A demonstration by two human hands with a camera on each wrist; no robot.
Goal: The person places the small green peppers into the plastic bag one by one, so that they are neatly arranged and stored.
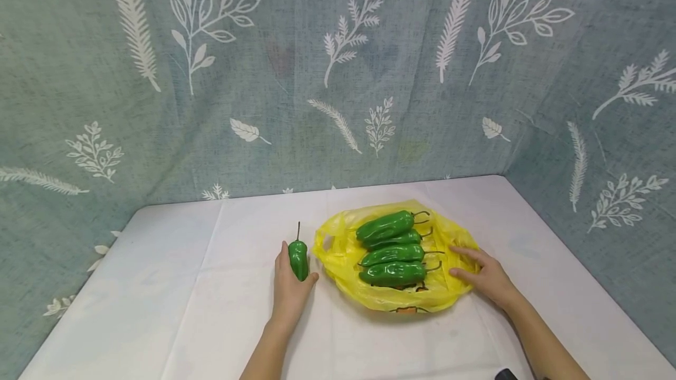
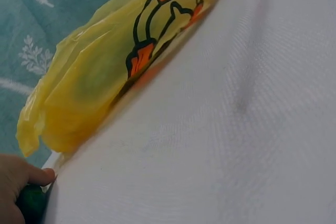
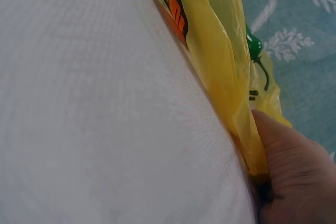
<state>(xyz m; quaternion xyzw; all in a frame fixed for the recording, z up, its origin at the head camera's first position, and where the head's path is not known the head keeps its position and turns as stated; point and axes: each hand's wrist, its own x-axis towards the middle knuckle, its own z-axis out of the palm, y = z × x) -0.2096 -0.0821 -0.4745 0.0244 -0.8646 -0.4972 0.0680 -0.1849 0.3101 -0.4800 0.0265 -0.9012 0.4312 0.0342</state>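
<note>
A green pepper (image 1: 298, 258) with a thin stem pointing away lies on the white table. My left hand (image 1: 290, 292) is around it, fingers along its left side and thumb spread out on the right. In the left wrist view the pepper (image 2: 32, 203) shows dark green under the thumb. To its right, several green peppers (image 1: 393, 273) lie on a spread yellow plastic bag (image 1: 343, 286), stems to the right. My right hand (image 1: 488, 277) rests at the bag's right edge, thumb and a finger extended over the plastic; its other fingers are mostly hidden.
A white cloth covers the table (image 1: 222, 321). Behind and to the sides hangs a grey-green curtain (image 1: 285, 104) with white leaf prints. A small dark object (image 1: 506, 375) shows at the bottom edge beside the right forearm.
</note>
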